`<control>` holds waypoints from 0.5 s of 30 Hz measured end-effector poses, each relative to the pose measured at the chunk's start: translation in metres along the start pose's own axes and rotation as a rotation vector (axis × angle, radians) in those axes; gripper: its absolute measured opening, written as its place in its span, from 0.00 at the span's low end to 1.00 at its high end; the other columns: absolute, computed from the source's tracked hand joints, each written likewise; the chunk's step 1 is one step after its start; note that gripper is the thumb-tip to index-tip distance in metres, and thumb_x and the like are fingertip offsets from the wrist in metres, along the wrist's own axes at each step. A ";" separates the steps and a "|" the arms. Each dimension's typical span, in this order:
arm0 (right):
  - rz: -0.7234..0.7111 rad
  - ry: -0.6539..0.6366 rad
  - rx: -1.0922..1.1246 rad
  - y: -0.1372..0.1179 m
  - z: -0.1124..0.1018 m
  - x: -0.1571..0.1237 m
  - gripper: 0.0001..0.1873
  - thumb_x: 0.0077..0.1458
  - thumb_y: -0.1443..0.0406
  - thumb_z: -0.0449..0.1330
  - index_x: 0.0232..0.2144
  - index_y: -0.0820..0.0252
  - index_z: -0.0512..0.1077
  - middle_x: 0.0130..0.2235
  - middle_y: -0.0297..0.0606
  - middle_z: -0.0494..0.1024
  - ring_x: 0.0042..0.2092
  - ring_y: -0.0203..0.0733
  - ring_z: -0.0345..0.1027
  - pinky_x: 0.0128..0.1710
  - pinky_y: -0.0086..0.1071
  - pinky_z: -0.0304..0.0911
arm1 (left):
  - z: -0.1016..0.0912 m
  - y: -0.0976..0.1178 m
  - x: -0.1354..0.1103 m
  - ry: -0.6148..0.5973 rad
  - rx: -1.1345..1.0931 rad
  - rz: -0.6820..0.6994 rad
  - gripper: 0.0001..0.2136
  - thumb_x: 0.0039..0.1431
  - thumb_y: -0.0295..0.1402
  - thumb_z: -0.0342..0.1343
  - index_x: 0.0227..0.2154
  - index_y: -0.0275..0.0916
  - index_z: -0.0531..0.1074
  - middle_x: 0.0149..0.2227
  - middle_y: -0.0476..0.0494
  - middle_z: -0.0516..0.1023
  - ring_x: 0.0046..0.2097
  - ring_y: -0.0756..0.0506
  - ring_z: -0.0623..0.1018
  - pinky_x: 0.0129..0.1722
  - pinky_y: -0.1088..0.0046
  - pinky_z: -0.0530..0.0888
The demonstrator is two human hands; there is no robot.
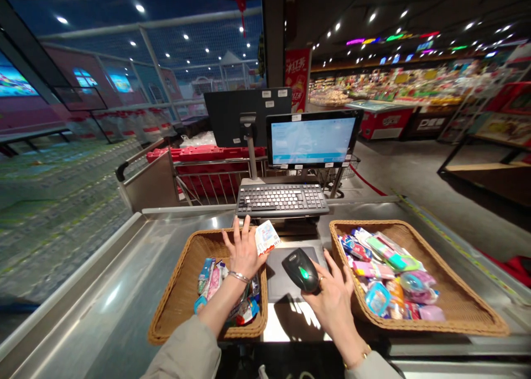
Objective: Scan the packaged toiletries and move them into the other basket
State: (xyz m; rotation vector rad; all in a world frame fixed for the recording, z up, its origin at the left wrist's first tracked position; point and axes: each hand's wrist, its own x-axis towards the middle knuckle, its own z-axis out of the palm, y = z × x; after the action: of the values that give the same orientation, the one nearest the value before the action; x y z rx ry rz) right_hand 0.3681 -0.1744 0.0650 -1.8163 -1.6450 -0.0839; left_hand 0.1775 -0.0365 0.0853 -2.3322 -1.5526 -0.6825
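Observation:
My left hand (241, 253) is over the left wicker basket (172, 290), fingers spread. A small white box with an orange-red edge and a printed picture (266, 236) sits pinched at its thumb side. In my right hand (334, 299) is a black barcode scanner (301, 270) with a green light on top. The scanner's head points toward the box, with a short gap between them. Small colourful packets (213, 276) lie in the left basket, partly hidden by my left forearm.
The right wicker basket (468, 307) holds many packaged sweets and small items (394, 263). A keyboard (282, 200) and a lit monitor (313, 141) stand behind the metal counter (124, 279). A second screen (232, 116) faces away. Beyond is a trolley with red contents (215, 155).

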 end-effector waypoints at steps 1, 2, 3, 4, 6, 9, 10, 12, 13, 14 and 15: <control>0.000 0.010 -0.005 0.001 -0.001 0.000 0.14 0.47 0.63 0.59 0.38 0.53 0.76 0.52 0.36 0.77 0.63 0.57 0.53 0.61 0.60 0.36 | 0.000 0.001 0.001 0.000 -0.001 0.001 0.33 0.46 0.48 0.63 0.55 0.36 0.69 0.68 0.34 0.53 0.69 0.28 0.46 0.64 0.38 0.30; -0.001 0.021 -0.011 0.001 -0.002 0.000 0.14 0.47 0.63 0.59 0.38 0.53 0.76 0.52 0.37 0.77 0.63 0.57 0.53 0.61 0.59 0.37 | 0.000 0.002 0.001 0.000 -0.002 0.002 0.34 0.46 0.48 0.63 0.55 0.36 0.69 0.68 0.34 0.53 0.69 0.28 0.47 0.64 0.38 0.30; 0.001 0.033 -0.018 0.002 -0.003 -0.001 0.14 0.47 0.63 0.59 0.38 0.53 0.76 0.51 0.37 0.77 0.63 0.57 0.54 0.61 0.59 0.38 | 0.000 0.003 0.002 0.001 -0.004 0.006 0.34 0.46 0.48 0.63 0.55 0.35 0.69 0.68 0.33 0.53 0.69 0.28 0.47 0.64 0.37 0.30; 0.005 0.046 -0.026 0.003 -0.004 -0.001 0.14 0.46 0.63 0.59 0.38 0.53 0.76 0.51 0.37 0.77 0.63 0.57 0.54 0.61 0.58 0.38 | 0.000 0.005 0.003 0.003 -0.005 0.012 0.34 0.46 0.48 0.63 0.55 0.35 0.69 0.68 0.33 0.53 0.69 0.28 0.47 0.64 0.37 0.31; 0.014 0.072 -0.044 0.006 -0.007 -0.001 0.14 0.45 0.64 0.59 0.38 0.53 0.76 0.51 0.37 0.77 0.63 0.56 0.55 0.61 0.57 0.39 | 0.001 0.009 0.005 0.003 -0.007 0.029 0.34 0.46 0.48 0.63 0.55 0.35 0.69 0.68 0.32 0.53 0.69 0.27 0.46 0.63 0.37 0.31; 0.038 0.100 -0.072 0.011 -0.012 -0.004 0.13 0.45 0.64 0.59 0.36 0.53 0.76 0.51 0.35 0.77 0.63 0.55 0.54 0.62 0.55 0.39 | 0.002 0.017 0.009 -0.003 -0.014 0.048 0.34 0.46 0.48 0.63 0.55 0.35 0.69 0.68 0.33 0.53 0.69 0.27 0.46 0.63 0.36 0.31; 0.046 0.104 -0.079 0.014 -0.014 -0.005 0.13 0.45 0.64 0.59 0.36 0.53 0.76 0.52 0.35 0.76 0.63 0.55 0.54 0.62 0.55 0.39 | 0.002 0.020 0.010 -0.003 -0.020 0.051 0.34 0.46 0.48 0.63 0.55 0.36 0.69 0.68 0.33 0.53 0.69 0.27 0.46 0.63 0.37 0.31; 0.072 0.111 -0.092 0.018 -0.016 -0.008 0.11 0.46 0.64 0.59 0.34 0.52 0.76 0.52 0.33 0.76 0.64 0.55 0.53 0.62 0.55 0.38 | 0.003 0.027 0.013 0.001 -0.034 0.061 0.34 0.46 0.48 0.63 0.55 0.36 0.69 0.68 0.33 0.54 0.69 0.27 0.45 0.64 0.37 0.31; 0.086 0.116 -0.099 0.021 -0.017 -0.009 0.10 0.46 0.64 0.59 0.33 0.52 0.76 0.52 0.33 0.76 0.64 0.55 0.53 0.62 0.55 0.38 | 0.004 0.030 0.014 0.003 -0.041 0.069 0.33 0.46 0.48 0.63 0.55 0.37 0.69 0.67 0.33 0.54 0.69 0.28 0.45 0.64 0.37 0.31; 0.101 0.124 -0.107 0.024 -0.018 -0.011 0.10 0.46 0.64 0.59 0.33 0.52 0.76 0.52 0.33 0.76 0.63 0.55 0.53 0.62 0.55 0.37 | 0.005 0.033 0.015 0.003 -0.049 0.078 0.33 0.46 0.48 0.63 0.55 0.37 0.69 0.67 0.33 0.55 0.69 0.28 0.45 0.64 0.37 0.32; 0.115 0.133 -0.118 0.027 -0.019 -0.013 0.09 0.46 0.64 0.59 0.33 0.52 0.76 0.52 0.34 0.76 0.63 0.55 0.53 0.62 0.56 0.37 | 0.006 0.037 0.017 0.002 -0.056 0.087 0.33 0.46 0.48 0.63 0.55 0.37 0.69 0.67 0.32 0.55 0.69 0.28 0.45 0.64 0.36 0.32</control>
State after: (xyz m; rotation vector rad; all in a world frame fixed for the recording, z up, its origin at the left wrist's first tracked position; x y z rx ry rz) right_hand 0.3976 -0.1943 0.0620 -1.9456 -1.4674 -0.2505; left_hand 0.2180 -0.0351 0.0902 -2.4227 -1.4392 -0.7155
